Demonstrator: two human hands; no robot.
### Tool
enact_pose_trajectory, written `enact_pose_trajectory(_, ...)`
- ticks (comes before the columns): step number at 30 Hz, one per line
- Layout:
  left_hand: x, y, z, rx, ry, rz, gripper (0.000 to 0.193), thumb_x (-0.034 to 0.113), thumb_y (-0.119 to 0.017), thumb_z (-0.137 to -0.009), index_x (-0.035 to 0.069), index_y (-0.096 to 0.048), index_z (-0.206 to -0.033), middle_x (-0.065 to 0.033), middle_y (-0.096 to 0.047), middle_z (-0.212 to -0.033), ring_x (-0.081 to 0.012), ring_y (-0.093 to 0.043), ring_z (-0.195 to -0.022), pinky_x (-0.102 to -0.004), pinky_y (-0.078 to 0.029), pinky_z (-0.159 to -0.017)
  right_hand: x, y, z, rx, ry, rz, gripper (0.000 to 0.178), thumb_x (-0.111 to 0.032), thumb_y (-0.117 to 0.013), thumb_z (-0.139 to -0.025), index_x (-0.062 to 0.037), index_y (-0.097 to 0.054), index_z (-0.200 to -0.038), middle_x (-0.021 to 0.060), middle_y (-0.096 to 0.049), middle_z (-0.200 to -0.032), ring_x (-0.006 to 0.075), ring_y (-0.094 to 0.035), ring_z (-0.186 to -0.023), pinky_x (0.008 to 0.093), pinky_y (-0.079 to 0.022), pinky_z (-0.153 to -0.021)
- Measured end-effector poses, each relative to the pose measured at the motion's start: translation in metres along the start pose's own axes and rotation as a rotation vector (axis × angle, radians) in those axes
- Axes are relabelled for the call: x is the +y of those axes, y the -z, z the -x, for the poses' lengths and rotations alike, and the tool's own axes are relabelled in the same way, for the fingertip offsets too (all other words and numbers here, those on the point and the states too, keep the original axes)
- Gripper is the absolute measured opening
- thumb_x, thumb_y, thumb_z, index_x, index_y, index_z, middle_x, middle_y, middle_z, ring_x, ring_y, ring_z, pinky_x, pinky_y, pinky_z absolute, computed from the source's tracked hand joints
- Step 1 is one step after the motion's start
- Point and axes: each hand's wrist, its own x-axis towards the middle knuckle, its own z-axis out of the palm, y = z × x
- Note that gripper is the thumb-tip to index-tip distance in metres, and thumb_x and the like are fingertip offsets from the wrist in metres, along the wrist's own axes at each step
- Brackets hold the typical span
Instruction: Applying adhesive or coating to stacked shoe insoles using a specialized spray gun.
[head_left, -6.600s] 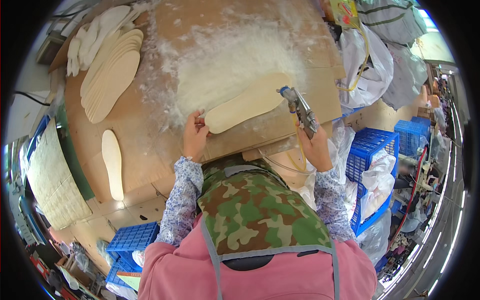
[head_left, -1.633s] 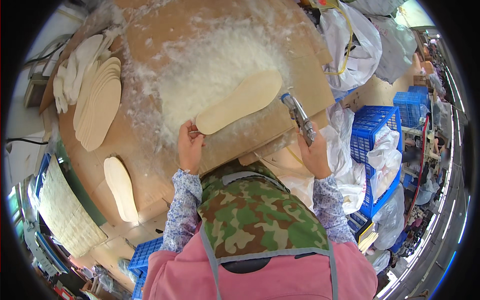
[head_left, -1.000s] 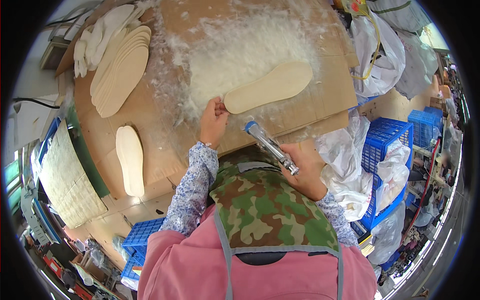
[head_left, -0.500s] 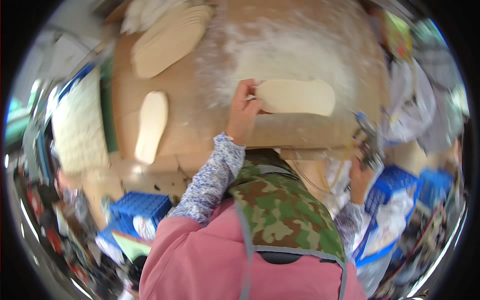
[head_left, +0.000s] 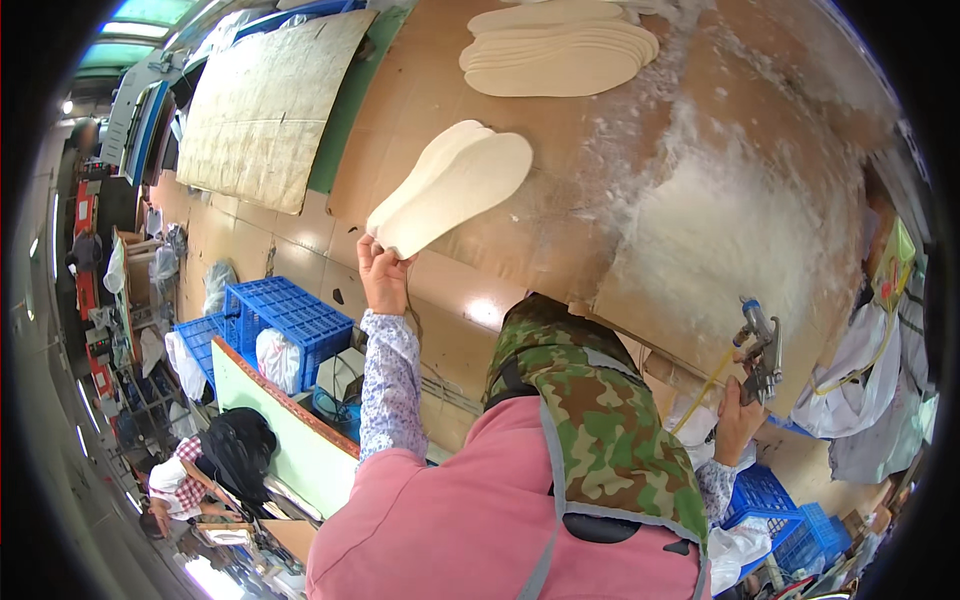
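Observation:
My left hand [head_left: 385, 278] pinches the heel end of a cream insole [head_left: 465, 195] at the table's near left edge. This insole partly covers a second insole [head_left: 412, 182]; whether the two touch is unclear. In my right hand [head_left: 738, 420] is a metal spray gun [head_left: 762, 352], fingers wrapped round its handle, with a yellow hose [head_left: 706, 392] attached. The gun is near the table's front right edge, pointing away from me. Several more cream insoles [head_left: 560, 68] lie in an overlapping pile at the far side.
Brown cardboard [head_left: 570, 200] covers the table, with a white powdery patch [head_left: 715, 225] at right. A pale board [head_left: 275, 110] stands left of it. Blue crates [head_left: 290, 312] sit on the floor at left. White plastic bags [head_left: 850, 370] hang at right. Another person [head_left: 180, 485] is at lower left.
My left hand has carried the insole leftward from the white patch to over the insole lying alone. My right hand still holds the spray gun. The view has turned left.

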Motion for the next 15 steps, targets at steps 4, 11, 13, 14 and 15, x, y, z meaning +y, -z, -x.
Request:
enact_pose_trajectory(4, -0.027, 0.04, -0.017, 0.283, -0.095, -1.335, 0.049, 0.011, -0.052, -0.084, 0.006, -0.038, -0.131, -0.0162, -0.046, -0.112, -0.034, -0.053, -0.101, -0.0414, -0.044, -0.086, -0.015, -0.022, -0.003, 0.008, -0.087, 0.058, 0.016, -0.011, -0.057, -0.088, 0.0001, -0.056, -0.076, -0.0024, -0.047, -0.057, 0.0044, -0.04, -0.048, 0.0229, -0.029, -0.043)
enact_pose_trajectory(11, -0.012, -0.097, -0.09, -0.052, -0.554, -1.178, 0.038, -0.002, -0.055, -0.077, 0.003, -0.053, -0.115, -0.0197, -0.05, -0.112, -0.0355, -0.05, -0.104, -0.0402, -0.043, -0.087, -0.002, -0.028, 0.002, 0.012, -0.057, 0.08, 0.018, -0.007, -0.055, -0.087, 0.007, -0.055, -0.098, 0.0036, -0.059, -0.08, 0.0097, -0.052, -0.067, 0.0267, -0.042, -0.059)
enact_pose_trajectory(13, -0.036, -0.14, -0.146, -0.105, -0.738, -1.196, 0.041, -0.004, -0.052, -0.075, 0.002, -0.05, -0.116, -0.0214, -0.05, -0.11, -0.0387, -0.049, -0.103, -0.0425, -0.042, -0.087, -0.004, -0.033, 0.011, 0.049, -0.097, 0.038, 0.018, -0.007, -0.055, -0.087, 0.0072, -0.055, -0.098, 0.0046, -0.06, -0.082, 0.0104, -0.053, -0.072, 0.027, -0.043, -0.063)
enact_pose_trajectory(14, -0.047, -0.157, -0.174, -0.059, -0.695, -1.184, 0.042, -0.003, -0.052, -0.075, 0.0, -0.049, -0.116, -0.0234, -0.051, -0.109, -0.0405, -0.049, -0.102, -0.0433, -0.042, -0.087, -0.003, -0.032, 0.015, 0.068, -0.144, 0.007, 0.017, -0.006, -0.055, -0.087, 0.0074, -0.055, -0.097, 0.0056, -0.061, -0.085, 0.0111, -0.055, -0.076, 0.0273, -0.044, -0.067)
enact_pose_trajectory(15, -0.059, -0.173, -0.196, -0.016, -0.649, -1.169, 0.043, -0.002, -0.052, -0.074, -0.002, -0.048, -0.117, -0.0254, -0.051, -0.107, -0.0423, -0.049, -0.102, -0.0441, -0.041, -0.088, 0.009, -0.031, 0.02, 0.139, -0.076, -0.048, 0.016, -0.005, -0.054, -0.086, 0.0074, -0.056, -0.096, 0.0058, -0.061, -0.086, 0.0104, -0.054, -0.078, 0.0263, -0.044, -0.069)
